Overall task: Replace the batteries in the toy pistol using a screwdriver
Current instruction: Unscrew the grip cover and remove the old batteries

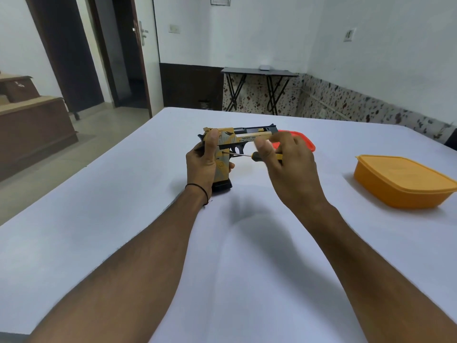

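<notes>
1. The toy pistol (243, 137) stands at centre frame, butt down on the white worktop (173, 243), barrel pointing right.
2. My left hand (205, 159) is wrapped round the grip, steadying it upright.
3. My right hand (289, 164) pinches the screwdriver (252, 155) by its handle. The tip meets the side of the grip, seemingly at a screw.
4. Assessment: light, stiff, hollow plastic with a smooth finish, so it is liable to twist under torque. It is best held at the grip, close to the screw, with the butt braced on the worktop.
</notes>
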